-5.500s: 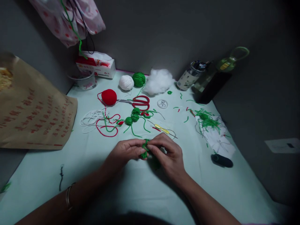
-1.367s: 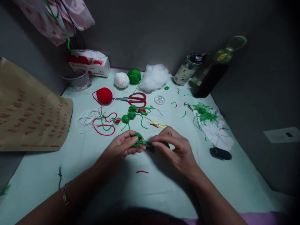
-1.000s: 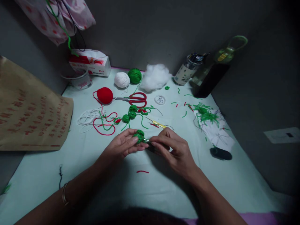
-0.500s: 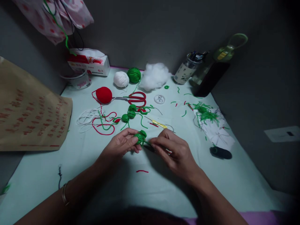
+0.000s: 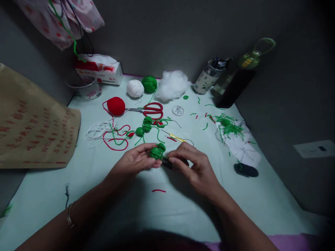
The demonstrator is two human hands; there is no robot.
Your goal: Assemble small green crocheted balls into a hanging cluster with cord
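Note:
A small green crocheted piece [image 5: 157, 152] with rounded lumps rests in the fingers of my left hand [image 5: 140, 158], above the middle of the table. My right hand [image 5: 190, 163] is closed on a thin tool or strand whose tip meets the right side of that piece; which of the two it is cannot be made out. Just beyond my hands lie green crocheted balls [image 5: 147, 127] with yarn tails. A yellow-handled hook [image 5: 177, 138] is on the cloth behind my right hand. One short red strand [image 5: 158, 190] lies nearer to me.
Red-handled scissors [image 5: 153, 111] lie beside a red yarn ball [image 5: 116, 106]. Behind are white [image 5: 135, 88] and green yarn balls [image 5: 149, 84] and white stuffing [image 5: 173, 85]. A paper bag [image 5: 36, 122] stands left; a pen cup [image 5: 206, 78], bottle [image 5: 232, 83] and green scraps [image 5: 231, 127] are right.
The green piece has turned slightly in my left hand, whose thumb has shifted lower. My right hand has tilted a little, and its fingertips remain close to the piece.

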